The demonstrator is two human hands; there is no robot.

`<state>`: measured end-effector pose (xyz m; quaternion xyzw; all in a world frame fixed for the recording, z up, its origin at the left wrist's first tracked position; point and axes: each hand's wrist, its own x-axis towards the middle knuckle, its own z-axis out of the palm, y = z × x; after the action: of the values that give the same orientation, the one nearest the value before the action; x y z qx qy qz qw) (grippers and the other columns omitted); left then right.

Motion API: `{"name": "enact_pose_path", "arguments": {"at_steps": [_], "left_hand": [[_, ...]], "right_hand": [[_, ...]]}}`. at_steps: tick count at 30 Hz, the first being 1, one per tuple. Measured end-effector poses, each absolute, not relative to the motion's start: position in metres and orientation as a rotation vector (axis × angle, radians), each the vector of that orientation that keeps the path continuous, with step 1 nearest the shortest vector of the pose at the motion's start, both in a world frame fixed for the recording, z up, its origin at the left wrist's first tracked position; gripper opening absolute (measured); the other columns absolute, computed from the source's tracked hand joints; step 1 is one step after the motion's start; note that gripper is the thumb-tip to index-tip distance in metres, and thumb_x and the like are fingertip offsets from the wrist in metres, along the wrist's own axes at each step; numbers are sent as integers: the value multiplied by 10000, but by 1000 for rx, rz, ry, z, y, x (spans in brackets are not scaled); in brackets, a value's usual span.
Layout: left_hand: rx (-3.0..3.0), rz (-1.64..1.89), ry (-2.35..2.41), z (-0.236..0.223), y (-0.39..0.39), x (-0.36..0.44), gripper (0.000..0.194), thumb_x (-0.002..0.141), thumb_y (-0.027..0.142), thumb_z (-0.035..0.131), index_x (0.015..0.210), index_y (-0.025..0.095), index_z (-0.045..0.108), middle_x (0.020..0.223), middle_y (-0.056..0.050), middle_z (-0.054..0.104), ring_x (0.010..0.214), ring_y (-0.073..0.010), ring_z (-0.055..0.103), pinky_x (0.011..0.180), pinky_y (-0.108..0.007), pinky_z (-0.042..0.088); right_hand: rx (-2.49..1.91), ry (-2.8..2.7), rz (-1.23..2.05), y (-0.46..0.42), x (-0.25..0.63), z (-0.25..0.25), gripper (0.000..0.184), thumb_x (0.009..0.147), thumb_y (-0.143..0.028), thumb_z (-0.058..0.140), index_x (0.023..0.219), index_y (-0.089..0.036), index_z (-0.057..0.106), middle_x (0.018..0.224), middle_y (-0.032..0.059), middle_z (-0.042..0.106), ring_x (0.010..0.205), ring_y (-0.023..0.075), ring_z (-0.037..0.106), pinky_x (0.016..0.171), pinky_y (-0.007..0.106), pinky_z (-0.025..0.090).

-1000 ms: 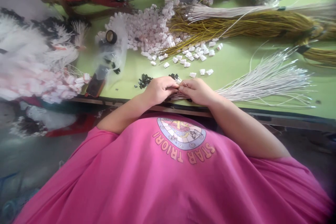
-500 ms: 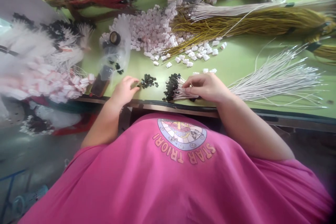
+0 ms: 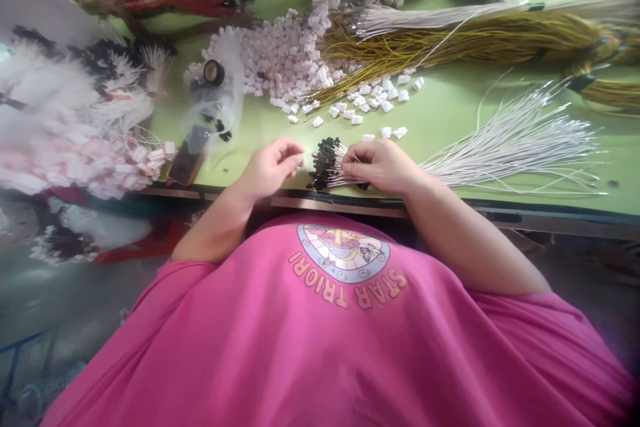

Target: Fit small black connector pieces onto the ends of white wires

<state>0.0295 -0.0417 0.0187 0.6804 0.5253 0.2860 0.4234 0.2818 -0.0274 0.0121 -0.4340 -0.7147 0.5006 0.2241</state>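
My right hand (image 3: pixel 383 165) is closed on a bundle of thin white wires (image 3: pixel 505 147) that fans out to the right across the green table (image 3: pixel 450 113). The wire ends by my fingers carry small black connectors (image 3: pixel 323 162). My left hand (image 3: pixel 273 168) hovers just left of those black ends, fingers curled in a pinch; what they hold is too small to name.
A heap of white plastic housings (image 3: pixel 280 57) lies behind, with loose ones (image 3: pixel 373 97) nearer. Yellow wire bundles (image 3: pixel 475 47) stretch across the back right. A tape roll (image 3: pixel 213 71) on a clear bag sits at left, beside finished white and black harnesses (image 3: pixel 75 120).
My left hand reached left to the pile of black pieces, then came back toward the black wire ends. My right hand stayed on the white wires.
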Motion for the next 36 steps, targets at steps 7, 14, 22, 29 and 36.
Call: {"name": "enact_pose_path", "arguments": {"at_steps": [7, 14, 22, 29, 36], "left_hand": [[1596, 806, 1179, 5, -36, 85, 297, 835, 450, 599, 896, 177, 700, 549, 12, 590, 455, -76, 511, 445, -201, 422], [1617, 834, 1184, 1, -39, 83, 207, 747, 273, 707, 925, 167, 700, 900, -47, 727, 799, -154, 678, 775, -283, 559], [1574, 833, 1212, 1, -40, 85, 140, 749, 202, 672, 880, 165, 703, 849, -30, 725, 768, -144, 671, 752, -284, 566], [1666, 828, 1197, 2, -40, 85, 143, 765, 209, 660, 893, 174, 715, 854, -29, 724, 779, -140, 669, 758, -272, 551], [1852, 813, 1167, 3, -41, 85, 111, 774, 186, 650, 859, 183, 722, 818, -26, 701, 760, -138, 645, 735, -272, 520]], "right_hand": [[-1179, -2026, 1307, -28, 280, 13, 212, 788, -303, 523, 724, -141, 644, 639, 5, 600, 596, 102, 500, 612, 249, 390], [-1136, -2004, 1315, -29, 280, 13, 200, 790, -287, 508, 717, -146, 629, 638, 1, 582, 598, 101, 493, 617, 248, 384], [-1163, -2004, 1344, -28, 280, 14, 196, 785, -289, 501, 692, -150, 603, 606, -8, 544, 570, 93, 458, 579, 240, 370], [-1171, -2028, 1323, -28, 280, 12, 233, 799, -332, 503, 690, -150, 601, 610, -7, 547, 575, 96, 457, 578, 239, 362], [-1171, -2019, 1340, -27, 281, 8, 252, 788, -362, 540, 708, -145, 640, 608, -6, 572, 576, 99, 469, 583, 245, 360]]}}
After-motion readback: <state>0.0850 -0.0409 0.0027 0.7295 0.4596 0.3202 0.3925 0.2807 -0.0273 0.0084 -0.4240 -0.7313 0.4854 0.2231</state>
